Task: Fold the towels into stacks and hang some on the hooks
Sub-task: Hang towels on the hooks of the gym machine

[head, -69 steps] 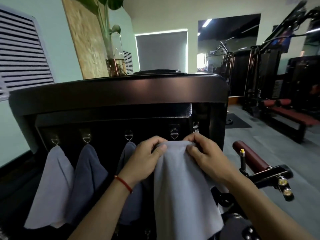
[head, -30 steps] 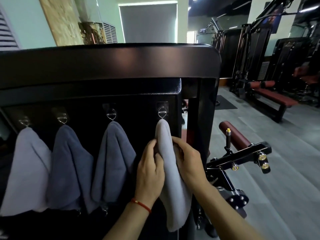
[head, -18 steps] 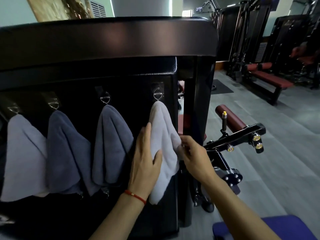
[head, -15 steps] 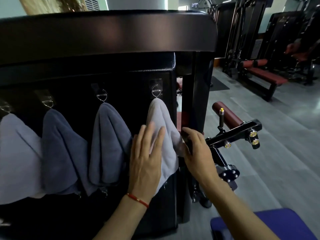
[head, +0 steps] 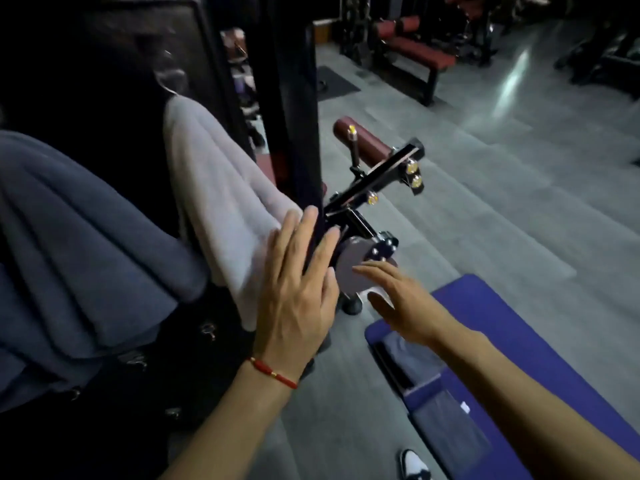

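Note:
A light grey towel (head: 221, 209) hangs from a hook on the black panel of a gym machine. To its left hangs a darker blue-grey towel (head: 79, 244). My left hand (head: 298, 292), with a red cord at the wrist, is flat with straight fingers at the light towel's lower right edge. My right hand (head: 401, 299) hovers open and apart from the towel, above the blue mat (head: 519, 341). Folded dark grey towels (head: 436, 407) lie on the mat below my right forearm.
A black machine upright (head: 298, 116) stands right of the towels, with a padded maroon roller (head: 367, 140) and black arm (head: 377, 178) jutting out. Red benches (head: 412, 50) stand far back on the grey floor. A shoe (head: 414, 465) shows at the bottom.
The view has swung down and right. My right hand let go of the light towel and moved off toward the mat. My left hand slid down to the towel's lower edge.

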`<act>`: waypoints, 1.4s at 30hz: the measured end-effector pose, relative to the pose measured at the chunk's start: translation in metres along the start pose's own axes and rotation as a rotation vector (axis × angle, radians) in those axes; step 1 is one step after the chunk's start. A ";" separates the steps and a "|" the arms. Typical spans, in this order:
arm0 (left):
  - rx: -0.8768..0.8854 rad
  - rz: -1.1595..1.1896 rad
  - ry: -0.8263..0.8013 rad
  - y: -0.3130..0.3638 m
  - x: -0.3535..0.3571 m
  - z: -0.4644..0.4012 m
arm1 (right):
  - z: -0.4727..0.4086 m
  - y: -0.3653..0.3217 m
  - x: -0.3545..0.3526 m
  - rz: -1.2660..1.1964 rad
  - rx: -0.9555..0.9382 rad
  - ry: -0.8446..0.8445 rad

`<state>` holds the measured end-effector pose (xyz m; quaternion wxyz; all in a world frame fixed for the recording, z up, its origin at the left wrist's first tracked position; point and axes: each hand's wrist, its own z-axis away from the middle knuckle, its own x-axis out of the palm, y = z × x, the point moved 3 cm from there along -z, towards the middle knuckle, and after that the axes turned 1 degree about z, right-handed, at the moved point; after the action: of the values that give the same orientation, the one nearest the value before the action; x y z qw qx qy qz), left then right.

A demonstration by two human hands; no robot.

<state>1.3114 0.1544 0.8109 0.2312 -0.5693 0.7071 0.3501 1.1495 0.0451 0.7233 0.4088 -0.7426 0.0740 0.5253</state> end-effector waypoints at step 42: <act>-0.775 0.233 -0.922 0.029 0.720 0.444 | 0.263 0.655 0.608 0.468 0.214 -0.808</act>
<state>1.0750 0.0306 0.0075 0.2494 -0.3209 0.4130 0.8150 0.8730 -0.0095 -0.1645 0.3499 -0.3962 0.1281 0.8392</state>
